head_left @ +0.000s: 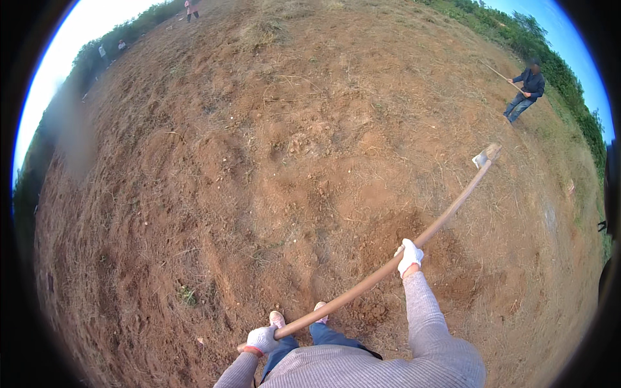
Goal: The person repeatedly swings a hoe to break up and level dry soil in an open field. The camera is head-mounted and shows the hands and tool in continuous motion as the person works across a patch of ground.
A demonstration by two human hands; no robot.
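Observation:
Both my hands wear white knit work gloves and grip the long wooden handle (359, 289) of a hoe. My left hand (262, 339) is closed around the handle near its butt end, low in the view, close to my body. Farther up the shaft, my right hand (410, 257) wraps it to the right of my feet. The metal hoe head (486, 155) is at the far end, at upper right, with a pale blade edge showing; whether it touches the ground I cannot tell. Darker loosened soil (441, 264) lies beneath the shaft, beside my right hand.
Uneven reddish-brown soil (271, 194) with dry grass spreads around me. My shoes (277, 319) stand just beyond the handle's lower end. At upper right a person in dark clothes (531, 87) holds a long-handled tool. Several people are far off at upper left. Green bushes (565, 63) border the field.

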